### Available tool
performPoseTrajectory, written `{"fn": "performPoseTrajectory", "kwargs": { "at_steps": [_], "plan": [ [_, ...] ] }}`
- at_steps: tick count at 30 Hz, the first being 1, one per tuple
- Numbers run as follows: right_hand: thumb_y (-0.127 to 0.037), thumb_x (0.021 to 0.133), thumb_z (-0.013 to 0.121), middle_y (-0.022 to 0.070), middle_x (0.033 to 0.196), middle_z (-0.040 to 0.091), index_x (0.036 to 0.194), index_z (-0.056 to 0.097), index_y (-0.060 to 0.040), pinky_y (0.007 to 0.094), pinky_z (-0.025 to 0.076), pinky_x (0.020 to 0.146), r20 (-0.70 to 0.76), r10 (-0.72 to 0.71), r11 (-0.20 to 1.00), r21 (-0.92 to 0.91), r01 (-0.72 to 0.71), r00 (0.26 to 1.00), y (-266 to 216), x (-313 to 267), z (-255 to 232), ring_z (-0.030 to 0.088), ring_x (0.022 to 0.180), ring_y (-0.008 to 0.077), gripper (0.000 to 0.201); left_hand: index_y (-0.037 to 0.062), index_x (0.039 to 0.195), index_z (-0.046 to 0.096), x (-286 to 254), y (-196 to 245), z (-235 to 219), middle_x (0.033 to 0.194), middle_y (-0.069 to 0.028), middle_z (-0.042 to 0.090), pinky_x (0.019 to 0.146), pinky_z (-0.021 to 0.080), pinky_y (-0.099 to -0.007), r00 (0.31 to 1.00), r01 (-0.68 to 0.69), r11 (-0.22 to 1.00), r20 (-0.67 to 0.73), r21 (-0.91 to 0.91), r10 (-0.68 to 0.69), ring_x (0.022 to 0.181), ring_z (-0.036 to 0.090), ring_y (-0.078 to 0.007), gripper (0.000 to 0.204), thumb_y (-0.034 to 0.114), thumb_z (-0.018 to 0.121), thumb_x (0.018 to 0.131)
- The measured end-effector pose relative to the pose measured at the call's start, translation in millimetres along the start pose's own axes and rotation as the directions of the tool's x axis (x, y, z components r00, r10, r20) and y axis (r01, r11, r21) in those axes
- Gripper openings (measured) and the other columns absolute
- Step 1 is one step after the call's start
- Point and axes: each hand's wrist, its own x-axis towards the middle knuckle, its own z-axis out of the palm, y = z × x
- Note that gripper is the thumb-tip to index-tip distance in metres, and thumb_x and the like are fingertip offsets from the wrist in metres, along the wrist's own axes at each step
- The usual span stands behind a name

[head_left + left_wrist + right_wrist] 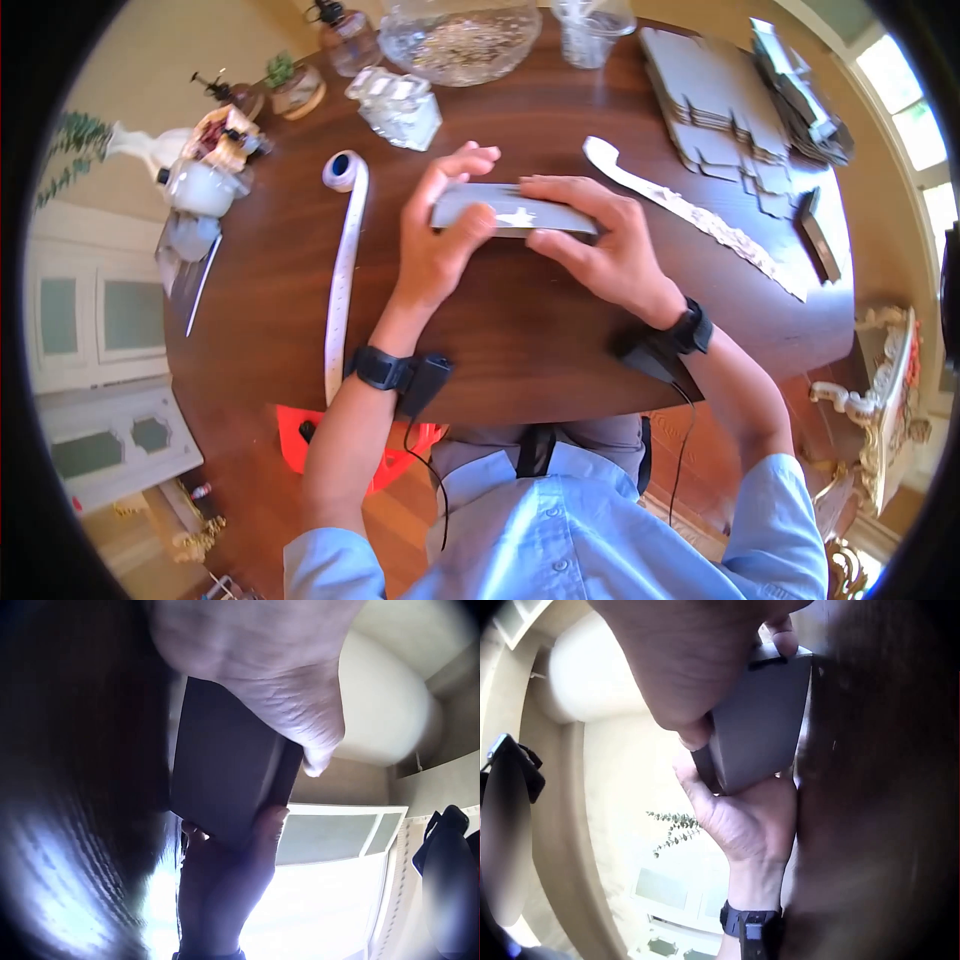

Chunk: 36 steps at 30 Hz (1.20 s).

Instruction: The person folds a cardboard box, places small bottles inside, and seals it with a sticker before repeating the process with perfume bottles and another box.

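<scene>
A grey box (515, 211) with a white mark on its upper face is held between both hands above the brown table. In the head view the left hand (441, 235) grips its left end, thumb on the near edge, fingers behind. My right hand (610, 240) holds the right end, thumb along the near edge and fingers over the top. From the left wrist view the box's plain dark side (221, 757) shows between the two hands. The right wrist view has the box (761, 724) with the left hand (742, 821) at its lower end. Some fingertips are hidden behind it.
A white ribbon roll (345, 171) lies unrolled at left, and a ruffled strip (700, 215) at right. Flattened grey boxes (715, 100) are stacked at the back right near a small dark block (819, 235). Behind stand a glass bowl (460, 40), a clear cup and a crinkled clear packet (397, 108).
</scene>
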Motion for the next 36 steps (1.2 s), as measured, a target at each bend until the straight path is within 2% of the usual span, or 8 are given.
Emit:
{"fn": "performPoseTrajectory", "kwargs": {
  "at_steps": [8, 18, 20, 23, 24, 29, 30, 36],
  "plan": [
    [-0.009, 0.084, 0.083, 0.0159, 0.116, 0.076, 0.118, 0.075, -0.0004, 0.037, 0.055, 0.098, -0.036, 0.046, 0.999, 0.009, -0.046, 0.998, 1.4, 0.4, -2.3, 0.072, 0.11, 0.0273, 0.035, -0.0003, 0.159, 0.032, -17.3, 9.1, -10.8, 0.161, -0.0192, 0.042, 0.122, 0.034, -0.0412, 0.989, 0.029, 0.963, 0.133, 0.268, -0.067, 0.149, 0.041, -0.0311, 0.107, 0.013, 0.093, 0.072],
    [-0.02, 0.098, 0.073, 0.0046, 0.076, 0.069, 0.114, 0.075, -0.0003, 0.0252, 0.048, 0.062, -0.167, 0.255, 0.958, 0.176, -0.226, 0.952, 13.1, 3.9, -3.6, 0.059, 0.069, 0.0073, 0.025, 0.0011, 0.161, 0.027, -40.1, 28.0, -6.8, 0.16, -0.0207, 0.041, 0.121, 0.038, -0.0444, 0.993, 0.106, 0.926, 0.007, 0.362, -0.117, 0.148, 0.043, -0.034, 0.102, -0.002, 0.081, 0.075],
    [-0.02, 0.099, 0.072, 0.0053, 0.075, 0.067, 0.113, 0.074, -0.0004, 0.0265, 0.047, 0.062, -0.177, 0.26, 0.961, 0.145, -0.237, 0.949, 7.1, 5.7, -6.5, 0.058, 0.068, 0.0087, 0.024, -0.0004, 0.141, 0.054, -43.1, 40.6, -2.2, 0.136, -0.0174, 0.062, 0.095, 0.056, -0.0366, 0.979, 0.009, 0.819, -0.173, 0.574, 0.11, 0.123, 0.063, -0.0272, 0.065, -0.004, 0.076, 0.08],
    [-0.02, 0.1, 0.069, 0.0076, 0.073, 0.065, 0.111, 0.073, -0.0005, 0.0292, 0.047, 0.062, -0.198, 0.196, 0.98, 0.055, -0.189, 0.96, 10.2, 6.4, -6.3, 0.056, 0.067, 0.0119, 0.023, 0.002, 0.115, 0.068, -42.2, 54.4, 5.1, 0.102, -0.0063, 0.072, 0.063, 0.049, -0.0234, 0.952, -0.018, 0.756, -0.219, 0.654, 0.212, 0.076, 0.067, -0.0115, 0.034, -0.009, 0.073, 0.083],
    [-0.02, 0.1, 0.068, 0.0092, 0.073, 0.064, 0.11, 0.073, -0.0006, 0.0305, 0.047, 0.063, -0.204, 0.124, 0.992, -0.004, -0.127, 0.971, 12.4, 6.1, -5.0, 0.055, 0.066, 0.0136, 0.022, 0.0014, 0.114, 0.069, -34.0, 70.5, 16.2, 0.098, -0.0112, 0.073, 0.063, 0.054, -0.032, 0.972, 0.191, 0.739, -0.227, 0.646, -0.052, 0.073, 0.071, -0.0204, 0.028, -0.001, 0.072, 0.087],
    [-0.017, 0.101, 0.066, 0.0113, 0.071, 0.06, 0.107, 0.071, 0.0002, 0.032, 0.047, 0.063, -0.217, 0.108, 0.99, -0.065, -0.125, 0.97, 20.3, 2.3, -2.5, 0.053, 0.066, 0.0153, 0.019, -0.006, 0.106, 0.065, -7.3, 68.9, 19.6, 0.09, -0.0267, 0.071, 0.065, 0.06, -0.0536, 0.988, 0.042, 0.26, -0.002, 0.965, -0.152, 0.077, 0.074, -0.0439, 0.032, 0.02, 0.071, 0.089],
    [-0.017, 0.102, 0.065, 0.0098, 0.069, 0.057, 0.104, 0.07, 0.0008, 0.0324, 0.045, 0.061, -0.217, 0.106, 0.989, -0.078, -0.125, 0.97, 21.8, 1.8, -2.4, 0.05, 0.065, 0.0151, 0.019, -0.0017, 0.114, 0.064, 15.7, 77.1, 37.3, 0.098, -0.0275, 0.072, 0.076, 0.058, -0.0555, 0.85, 0.115, 0.126, -0.032, 0.985, -0.526, 0.086, 0.071, -0.0468, 0.037, 0.023, 0.072, 0.087],
    [-0.027, 0.108, 0.06, 0.004, 0.065, 0.047, 0.088, 0.059, 0.0011, 0.0318, 0.037, 0.057, -0.198, 0.169, 0.979, -0.079, -0.187, 0.966, 27.7, -1.0, -5.7, 0.041, 0.064, 0.0109, 0.034, -0.002, 0.109, 0.067, 15.5, 56.5, 23.0, 0.098, -0.0285, 0.072, 0.077, 0.057, -0.0565, 0.904, 0.157, 0.332, 0.0, 0.93, -0.427, 0.088, 0.07, -0.0487, 0.031, 0.021, 0.071, 0.088]
  ]
}}
